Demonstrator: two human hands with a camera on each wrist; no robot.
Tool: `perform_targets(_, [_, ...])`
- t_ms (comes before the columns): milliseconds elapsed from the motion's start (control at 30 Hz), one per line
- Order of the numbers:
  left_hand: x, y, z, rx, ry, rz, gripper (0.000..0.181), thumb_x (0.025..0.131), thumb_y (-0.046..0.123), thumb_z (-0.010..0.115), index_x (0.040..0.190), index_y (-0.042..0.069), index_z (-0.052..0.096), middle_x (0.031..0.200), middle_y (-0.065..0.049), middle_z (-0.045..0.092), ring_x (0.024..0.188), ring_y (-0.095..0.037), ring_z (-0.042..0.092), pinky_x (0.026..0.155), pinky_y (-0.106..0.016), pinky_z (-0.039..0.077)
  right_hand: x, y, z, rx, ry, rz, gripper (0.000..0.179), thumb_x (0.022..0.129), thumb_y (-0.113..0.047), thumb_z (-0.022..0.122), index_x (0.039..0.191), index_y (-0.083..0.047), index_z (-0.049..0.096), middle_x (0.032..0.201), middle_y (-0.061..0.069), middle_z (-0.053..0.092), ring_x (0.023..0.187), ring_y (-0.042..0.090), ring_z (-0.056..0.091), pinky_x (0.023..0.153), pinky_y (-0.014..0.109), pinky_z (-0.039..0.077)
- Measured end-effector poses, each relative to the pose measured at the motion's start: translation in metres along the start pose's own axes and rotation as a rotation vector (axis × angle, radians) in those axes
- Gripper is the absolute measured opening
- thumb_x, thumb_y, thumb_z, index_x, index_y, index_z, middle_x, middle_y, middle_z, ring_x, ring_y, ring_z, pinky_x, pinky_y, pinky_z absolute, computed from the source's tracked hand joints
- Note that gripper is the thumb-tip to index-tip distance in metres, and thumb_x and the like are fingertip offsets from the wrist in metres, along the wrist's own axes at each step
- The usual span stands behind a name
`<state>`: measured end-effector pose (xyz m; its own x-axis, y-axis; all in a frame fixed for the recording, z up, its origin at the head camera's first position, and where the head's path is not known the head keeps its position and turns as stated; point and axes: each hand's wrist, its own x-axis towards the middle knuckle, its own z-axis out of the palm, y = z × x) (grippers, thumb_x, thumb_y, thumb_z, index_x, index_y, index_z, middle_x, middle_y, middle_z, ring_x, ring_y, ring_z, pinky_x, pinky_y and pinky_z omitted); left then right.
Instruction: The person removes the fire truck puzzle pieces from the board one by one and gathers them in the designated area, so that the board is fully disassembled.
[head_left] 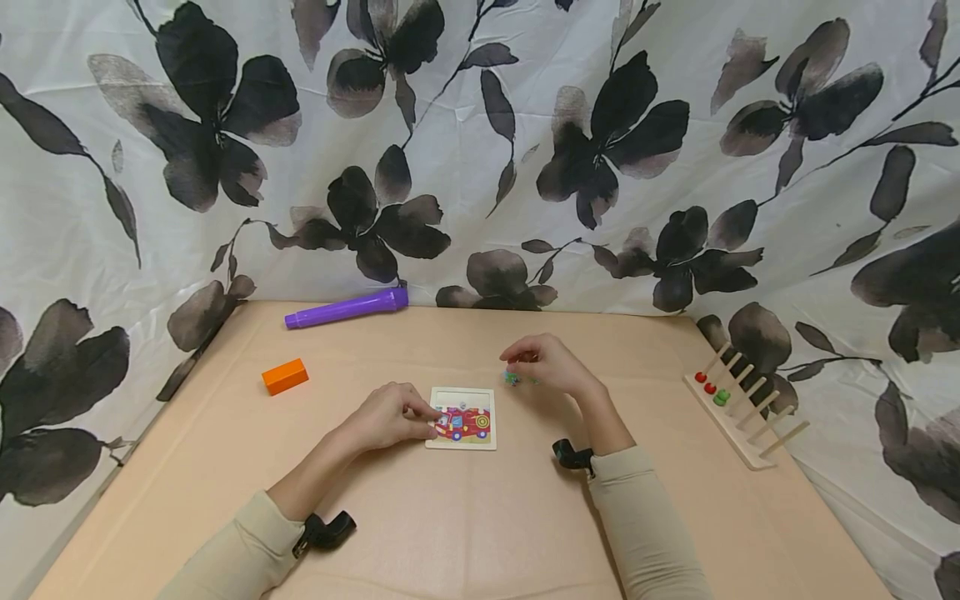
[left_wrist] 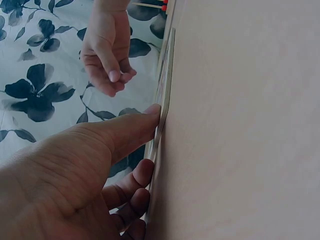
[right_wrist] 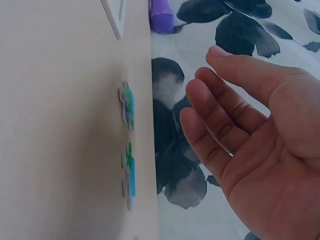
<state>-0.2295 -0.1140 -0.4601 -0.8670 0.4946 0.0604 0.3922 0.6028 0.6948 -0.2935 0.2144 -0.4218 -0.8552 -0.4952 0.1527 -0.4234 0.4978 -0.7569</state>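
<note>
My left hand (head_left: 390, 417) holds the left edge of a small picture puzzle board (head_left: 461, 445) with a pale frame and a red vehicle picture. In the left wrist view, its thumb (left_wrist: 150, 110) lies on the board's edge and the other fingers curl beside it. My right hand (head_left: 551, 364) hovers to the right of the board, its fingers loosely bent with nothing between them. Below it lie small green and blue puzzle pieces (head_left: 512, 378), partly covered by the hand in the head view. The right wrist view shows two such pieces (right_wrist: 128, 106) flat on the table, apart from the fingers.
On the tan table (head_left: 480, 517), an orange block (head_left: 285, 377) lies to the left and a purple tube (head_left: 347, 308) near the back edge. At the right stands a wooden peg rack (head_left: 731, 425) with red and green beads. A floral cloth (head_left: 480, 183) hangs behind.
</note>
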Motion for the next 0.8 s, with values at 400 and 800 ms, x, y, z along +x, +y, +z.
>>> perform_targets(400, [0.001,0.0,0.0,0.009,0.004,0.0,0.026,0.081,0.031,0.09,0.105,0.023,0.085,0.093,0.009,0.071,0.085,-0.012,0.059,0.075,-0.028,0.043,0.008,-0.01,0.022,0.021,-0.071,0.007,0.022,0.096,-0.005,0.072,0.117,0.002,0.076,0.11,0.019,0.075,0.086,0.019,0.06,0.074,0.025,0.049])
perform_targets(800, [0.0,0.001,-0.001,0.008,0.001,-0.012,0.026,0.08,0.031,0.09,0.105,0.024,0.085,0.093,0.008,0.07,0.086,-0.012,0.058,0.075,-0.028,0.043,0.011,-0.026,0.04,0.048,-0.132,-0.012,0.023,0.095,-0.002,0.072,0.117,0.004,0.075,0.113,0.022,0.074,0.092,0.019,0.063,0.082,0.026,0.052])
